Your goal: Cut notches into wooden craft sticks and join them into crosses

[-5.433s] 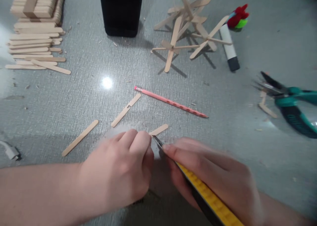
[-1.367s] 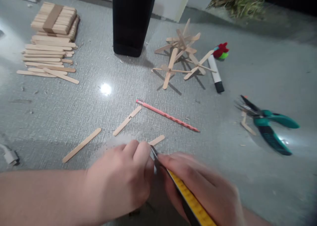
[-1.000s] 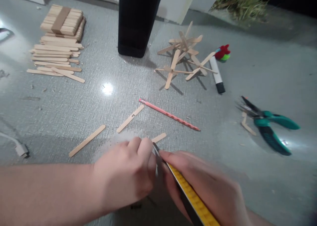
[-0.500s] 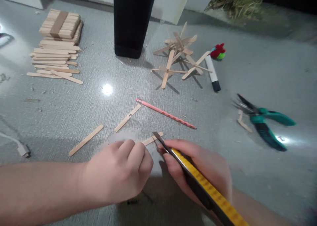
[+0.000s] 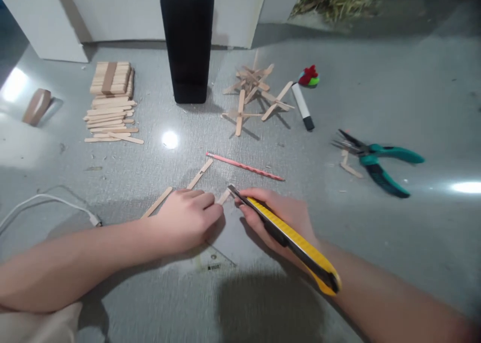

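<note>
My left hand [image 5: 191, 218] is closed on a wooden craft stick [image 5: 224, 197], whose end pokes out to the right of the fingers. My right hand [image 5: 268, 215] grips a yellow and black utility knife [image 5: 289, 237], its blade tip at the visible end of that stick. Whether the blade touches the wood I cannot tell. Beyond the left hand lies a notched craft stick [image 5: 201, 174], and another craft stick [image 5: 158, 202] is partly covered by the left hand and forearm. A pink pencil [image 5: 246, 167] lies just past the hands.
A black phone [image 5: 188, 47] stands upright at the back. To its left are banded craft sticks [image 5: 110, 77] and loose ones [image 5: 110, 115]. Crossed stick pieces [image 5: 250, 90], a white marker [image 5: 302, 106] and green-handled pliers [image 5: 376, 161] are at right. A white cable [image 5: 56, 197] lies at left.
The view has shifted back, showing more of the table and arms. The knife blade now sits nearer the left hand, and less of the held stick shows.
</note>
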`<state>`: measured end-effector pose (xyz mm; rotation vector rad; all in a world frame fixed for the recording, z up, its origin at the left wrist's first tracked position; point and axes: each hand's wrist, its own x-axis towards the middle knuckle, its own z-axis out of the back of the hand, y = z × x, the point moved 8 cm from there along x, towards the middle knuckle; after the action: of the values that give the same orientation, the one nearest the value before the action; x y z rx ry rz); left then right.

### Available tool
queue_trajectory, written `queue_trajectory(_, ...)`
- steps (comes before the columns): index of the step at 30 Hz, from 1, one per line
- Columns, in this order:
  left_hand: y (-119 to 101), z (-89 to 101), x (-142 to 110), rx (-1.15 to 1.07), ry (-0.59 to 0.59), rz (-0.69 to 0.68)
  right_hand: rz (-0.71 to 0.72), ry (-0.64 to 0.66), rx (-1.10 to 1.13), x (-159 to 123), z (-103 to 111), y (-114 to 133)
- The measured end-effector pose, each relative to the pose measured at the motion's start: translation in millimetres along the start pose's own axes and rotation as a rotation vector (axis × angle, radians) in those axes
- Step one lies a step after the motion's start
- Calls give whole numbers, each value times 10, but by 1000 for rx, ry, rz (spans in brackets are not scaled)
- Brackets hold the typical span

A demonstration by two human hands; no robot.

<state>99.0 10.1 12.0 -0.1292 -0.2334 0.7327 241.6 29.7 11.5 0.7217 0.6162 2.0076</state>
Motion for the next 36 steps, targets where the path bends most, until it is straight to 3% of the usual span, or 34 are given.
queue_trajectory(9, 376, 62, 81, -165, -33, 145, -41, -70, 67, -79, 75, -103)
queue_trajectory(12, 339, 15, 69, -198, -22, 135, -48, -80, 104, -120, 129, -123)
queue_trajectory(15, 256, -56, 80, -286, 12, 33, 28, -69, 154, -98, 177, -48)
queue_trajectory(19, 181, -108, 84, -416, 44, -121, 196, 56, 203, -30, 127, 123)
queue_trajectory(23, 182, -128, 68, -441, 27, -146, 290, 120, 219, -20, 81, 200)
queue_trajectory(27, 152, -154, 67, -439, 54, -164, 290, 160, 197, -45, 9, 178)
queue_trajectory(36, 140, -213, 97, -389, 236, -144, 249, 179, 216, -100, -59, 135)
